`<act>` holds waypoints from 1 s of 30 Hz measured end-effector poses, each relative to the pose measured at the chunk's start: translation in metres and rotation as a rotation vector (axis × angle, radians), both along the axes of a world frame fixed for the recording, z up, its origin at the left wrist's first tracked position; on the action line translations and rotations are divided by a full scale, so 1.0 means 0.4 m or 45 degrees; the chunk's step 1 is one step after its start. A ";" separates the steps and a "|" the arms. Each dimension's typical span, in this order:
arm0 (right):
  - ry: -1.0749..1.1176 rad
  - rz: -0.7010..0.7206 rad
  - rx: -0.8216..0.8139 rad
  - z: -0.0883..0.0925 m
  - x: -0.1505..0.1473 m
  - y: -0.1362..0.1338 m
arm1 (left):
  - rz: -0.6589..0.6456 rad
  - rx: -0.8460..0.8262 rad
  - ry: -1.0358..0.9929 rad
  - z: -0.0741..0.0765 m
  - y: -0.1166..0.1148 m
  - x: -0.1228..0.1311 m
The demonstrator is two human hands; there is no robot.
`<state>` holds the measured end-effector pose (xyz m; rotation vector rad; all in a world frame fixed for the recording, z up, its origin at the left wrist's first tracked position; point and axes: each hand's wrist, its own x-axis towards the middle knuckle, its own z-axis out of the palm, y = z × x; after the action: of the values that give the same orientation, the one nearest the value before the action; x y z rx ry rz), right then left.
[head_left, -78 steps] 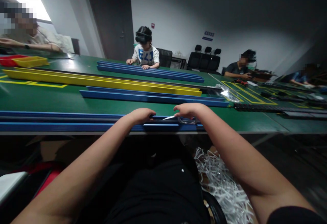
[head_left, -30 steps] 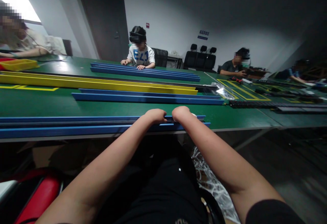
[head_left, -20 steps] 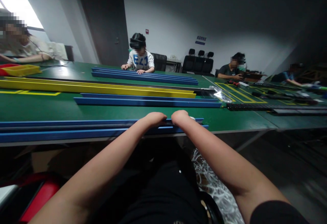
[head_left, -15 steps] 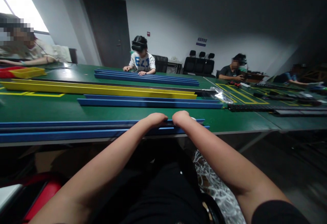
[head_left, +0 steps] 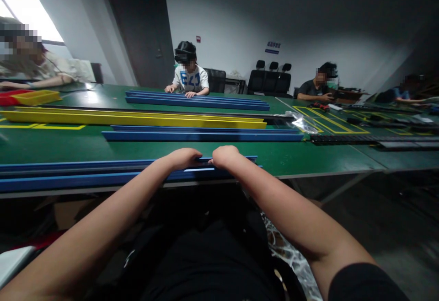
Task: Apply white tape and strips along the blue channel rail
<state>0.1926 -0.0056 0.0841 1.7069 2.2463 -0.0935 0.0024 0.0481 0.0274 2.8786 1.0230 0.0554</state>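
The left hand (head_left: 183, 158) and the right hand (head_left: 224, 156) rest side by side, fingers curled down on the near blue rail (head_left: 85, 175), which lies along the front edge of the green table (head_left: 308, 157). Whether they grip it cannot be seen.

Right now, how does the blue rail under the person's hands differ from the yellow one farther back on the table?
The blue rail lies at the near edge of the green table; the yellow rail lies farther back. The left hand and right hand rest on the blue rail, while nothing touches the yellow rail. A dark strip runs along the middle of the blue rail; the yellow rail looks plain. Both are long, narrow and lie flat, running left to right.
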 end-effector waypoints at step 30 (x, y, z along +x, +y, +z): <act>-0.278 -0.088 0.009 -0.011 0.015 -0.029 | 0.282 -0.040 0.043 0.001 -0.005 -0.009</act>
<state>0.1985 -0.0174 0.0798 1.7084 2.0333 0.0819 -0.0014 0.0462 0.0278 2.7347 1.3315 0.0052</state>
